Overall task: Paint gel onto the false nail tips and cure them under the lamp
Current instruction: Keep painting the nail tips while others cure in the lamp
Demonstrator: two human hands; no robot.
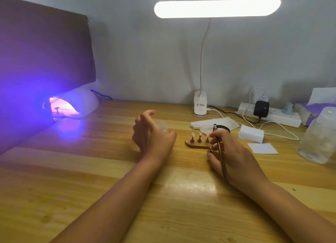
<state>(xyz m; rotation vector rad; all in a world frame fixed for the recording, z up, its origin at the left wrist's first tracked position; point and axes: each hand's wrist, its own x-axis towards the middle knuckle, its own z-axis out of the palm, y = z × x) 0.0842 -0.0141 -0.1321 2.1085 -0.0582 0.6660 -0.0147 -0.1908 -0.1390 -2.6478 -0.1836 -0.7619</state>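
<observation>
Left hand [152,137] holds jar [162,127], right hand [234,159] brush [221,151], flanking nail stand [196,145].

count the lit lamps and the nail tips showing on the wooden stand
Lit lamps: 2, the white dome curing lamp glowing purple and the white bar-shaped desk lamp
Pale false nail tips on the brown wooden stand: 3
Total: 5

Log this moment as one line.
left hand holds clear cup | right hand grips brush beside nail stand | three tips on stand | cure lamp lit
</observation>
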